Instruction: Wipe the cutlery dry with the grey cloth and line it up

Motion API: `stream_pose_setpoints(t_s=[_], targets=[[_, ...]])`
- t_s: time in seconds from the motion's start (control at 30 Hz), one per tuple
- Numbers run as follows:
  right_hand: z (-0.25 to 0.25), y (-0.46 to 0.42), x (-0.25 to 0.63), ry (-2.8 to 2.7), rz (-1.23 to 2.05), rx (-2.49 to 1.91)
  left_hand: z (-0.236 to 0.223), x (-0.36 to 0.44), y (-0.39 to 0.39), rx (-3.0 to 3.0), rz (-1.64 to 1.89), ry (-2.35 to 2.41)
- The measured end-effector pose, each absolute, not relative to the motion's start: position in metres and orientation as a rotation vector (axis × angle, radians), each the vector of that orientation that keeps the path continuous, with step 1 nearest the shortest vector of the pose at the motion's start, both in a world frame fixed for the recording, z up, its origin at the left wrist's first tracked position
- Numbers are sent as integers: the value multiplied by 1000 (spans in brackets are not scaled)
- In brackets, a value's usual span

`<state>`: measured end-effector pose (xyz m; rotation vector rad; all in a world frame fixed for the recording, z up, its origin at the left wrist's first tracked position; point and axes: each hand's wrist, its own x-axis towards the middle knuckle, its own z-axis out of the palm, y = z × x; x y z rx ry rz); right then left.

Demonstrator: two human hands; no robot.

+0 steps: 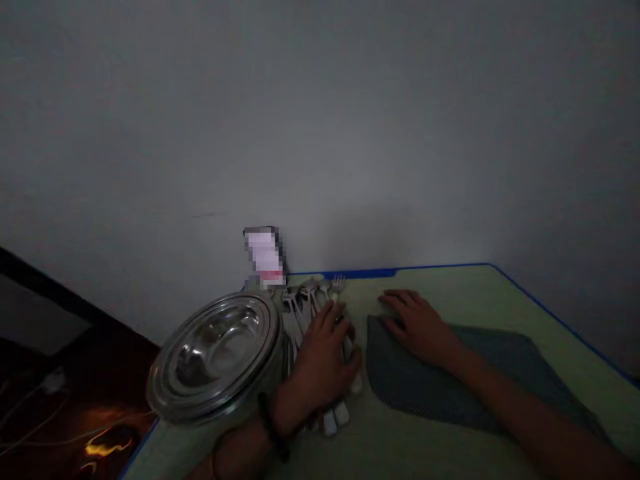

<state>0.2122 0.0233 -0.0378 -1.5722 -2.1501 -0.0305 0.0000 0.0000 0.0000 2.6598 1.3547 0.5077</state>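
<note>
The scene is dim. My left hand point(323, 363) rests on a pile of cutlery point(313, 300), forks and spoons with white handles, its fingers curled over them. A dark band sits on that wrist. My right hand point(417, 323) lies flat, fingers stretched out, on the near corner of a dark grey cloth point(495, 370) spread on the green table top point(505, 293). It holds nothing.
A stack of shiny steel bowls point(220, 353) stands tilted at the table's left edge, beside my left hand. A small blurred object point(265, 257) leans against the white wall behind. The table has a blue rim point(550, 310). Dark floor with cables lies to the left.
</note>
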Motion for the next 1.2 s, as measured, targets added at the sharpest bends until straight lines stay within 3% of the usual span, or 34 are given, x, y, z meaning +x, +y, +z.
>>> stream_pose_setpoints(t_s=[1.2], targets=[[-36,22,212,-2128,-48,-1539,-1,-1,2,2680,561,1336]])
